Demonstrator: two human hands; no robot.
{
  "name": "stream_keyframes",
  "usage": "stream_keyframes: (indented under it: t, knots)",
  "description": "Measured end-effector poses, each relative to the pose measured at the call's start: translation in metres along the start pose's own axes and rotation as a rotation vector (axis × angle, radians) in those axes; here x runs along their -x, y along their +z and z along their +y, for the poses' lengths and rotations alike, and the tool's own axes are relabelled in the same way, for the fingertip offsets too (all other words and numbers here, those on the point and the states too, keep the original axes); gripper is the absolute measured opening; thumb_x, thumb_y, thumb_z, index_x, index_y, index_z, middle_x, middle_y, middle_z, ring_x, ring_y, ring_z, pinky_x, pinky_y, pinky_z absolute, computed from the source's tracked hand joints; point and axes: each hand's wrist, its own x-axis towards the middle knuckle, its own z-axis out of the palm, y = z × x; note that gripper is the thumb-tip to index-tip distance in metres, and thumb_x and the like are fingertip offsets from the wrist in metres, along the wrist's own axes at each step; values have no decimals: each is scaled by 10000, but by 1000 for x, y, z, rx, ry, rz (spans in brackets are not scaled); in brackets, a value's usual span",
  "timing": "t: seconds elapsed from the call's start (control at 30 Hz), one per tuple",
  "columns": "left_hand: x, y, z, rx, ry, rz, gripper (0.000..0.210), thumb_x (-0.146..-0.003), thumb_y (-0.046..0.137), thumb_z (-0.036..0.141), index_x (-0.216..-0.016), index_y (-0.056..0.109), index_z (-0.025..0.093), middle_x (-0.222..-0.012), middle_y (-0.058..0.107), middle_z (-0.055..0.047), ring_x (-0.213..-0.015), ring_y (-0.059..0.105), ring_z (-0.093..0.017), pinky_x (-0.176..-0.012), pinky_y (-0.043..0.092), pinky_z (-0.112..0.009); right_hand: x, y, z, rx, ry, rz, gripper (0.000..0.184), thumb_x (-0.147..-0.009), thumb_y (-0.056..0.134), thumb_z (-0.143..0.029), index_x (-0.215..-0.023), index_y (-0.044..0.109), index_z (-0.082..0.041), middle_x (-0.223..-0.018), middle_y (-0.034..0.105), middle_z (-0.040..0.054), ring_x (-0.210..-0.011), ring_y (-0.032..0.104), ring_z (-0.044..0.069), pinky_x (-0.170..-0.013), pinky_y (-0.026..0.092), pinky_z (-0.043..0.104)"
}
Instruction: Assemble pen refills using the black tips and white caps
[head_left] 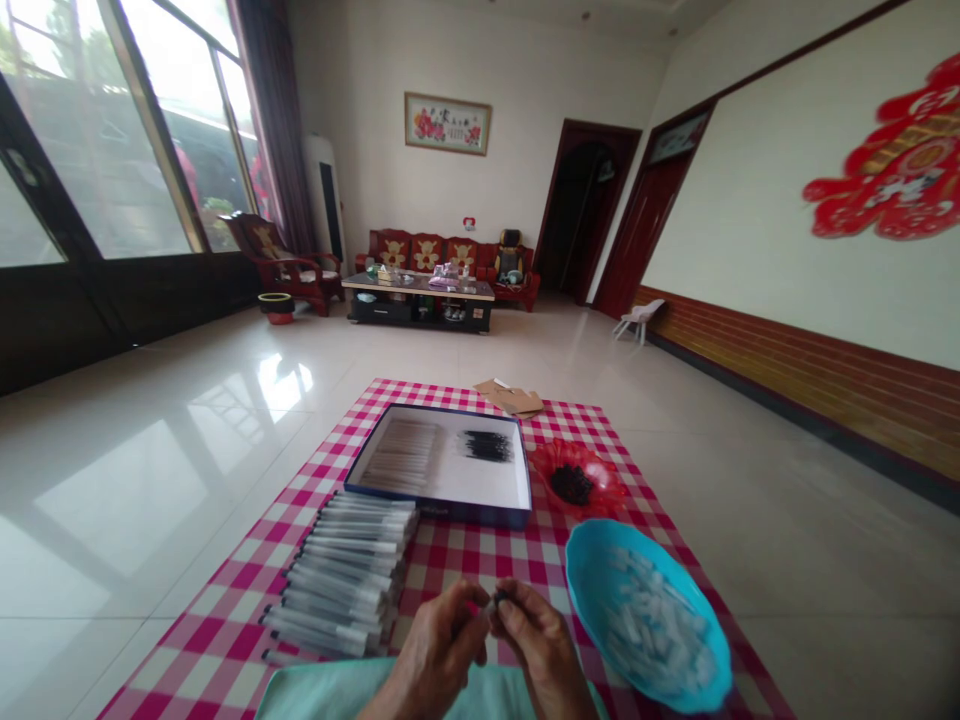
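Note:
My left hand (442, 640) and my right hand (536, 640) meet at the table's near edge, fingertips pinched close together. Between the left fingers is a pale, translucent pen part, mostly hidden. My right thumb and finger pinch a small black pen plug (499, 595) against it. To the left lies a stack of clear pens (352, 570) with black ends. On the right, a blue bowl (574, 570) holds many whitish translucent caps (652, 620). Beyond my hands, a shallow box (469, 510) contains clear tubes (401, 450) and black-tipped refills (487, 445).
A red petal-shaped dish (611, 480) of small black pieces (571, 484) stands behind the blue bowl. Flattened cardboard (514, 398) lies at the far edge of the checked tablecloth (450, 560). A green cloth (322, 690) is under my wrists. Farther off are a coffee table (416, 290) and sofa.

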Motion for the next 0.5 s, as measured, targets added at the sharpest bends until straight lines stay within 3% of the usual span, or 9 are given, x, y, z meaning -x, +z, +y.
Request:
stream_keyframes:
  t: [0.3, 0.5]
  knots:
    - [1, -3, 5, -163, 7, -4, 189, -871, 482, 259, -958, 616, 158, -582, 617, 19, -436, 463, -87, -461, 333, -186, 4, -1, -22, 326, -72, -85, 176, -786, 655, -359, -862, 709, -210, -705, 633, 3, -691, 564, 166, -672, 460, 269]
    - [-1, -11, 10, -377, 76, -1, 190, -860, 476, 198, -962, 633, 171, -579, 628, 13, -525, 562, -124, -522, 357, -196, 0, -1, -17, 398, -84, -113, 181, -802, 634, -348, -886, 717, -210, -715, 628, 3, -689, 559, 161, -636, 447, 252]
